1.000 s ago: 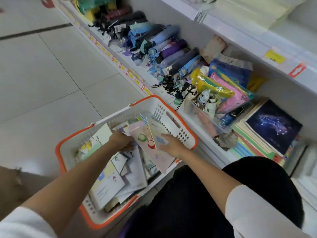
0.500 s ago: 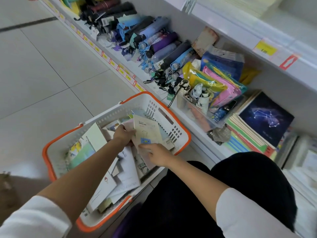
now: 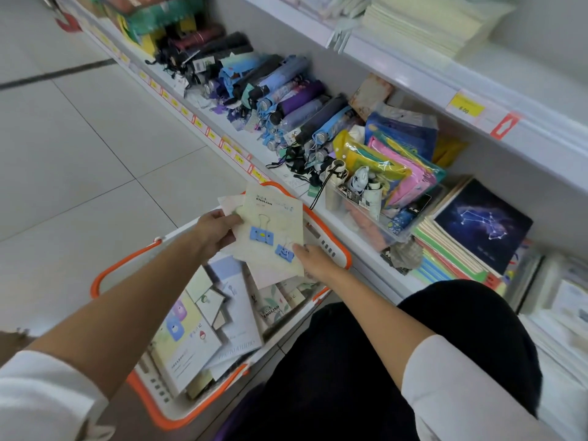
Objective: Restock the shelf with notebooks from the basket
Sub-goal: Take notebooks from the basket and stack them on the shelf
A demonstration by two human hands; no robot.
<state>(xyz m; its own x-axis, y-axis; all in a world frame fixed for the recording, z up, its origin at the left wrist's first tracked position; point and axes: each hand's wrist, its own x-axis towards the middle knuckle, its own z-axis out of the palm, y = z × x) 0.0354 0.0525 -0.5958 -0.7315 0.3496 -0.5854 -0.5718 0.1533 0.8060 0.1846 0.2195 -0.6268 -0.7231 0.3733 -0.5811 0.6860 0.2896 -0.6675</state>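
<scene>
Above the basket (image 3: 343,246), cream notebook (image 3: 276,214) bears blue clips (image 3: 261,234).

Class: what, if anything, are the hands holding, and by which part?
A small stack of notebooks: the left hand grips its left edge, the right hand its lower right edge.

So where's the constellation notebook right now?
In the head view, at right, the constellation notebook tops a stack on the lower shelf, beside the clear bin.

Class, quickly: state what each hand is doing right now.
Left hand: grips the pale yellow paper notebook printed with blue clips.
Right hand: holds the same notebook's lower corner.
</scene>
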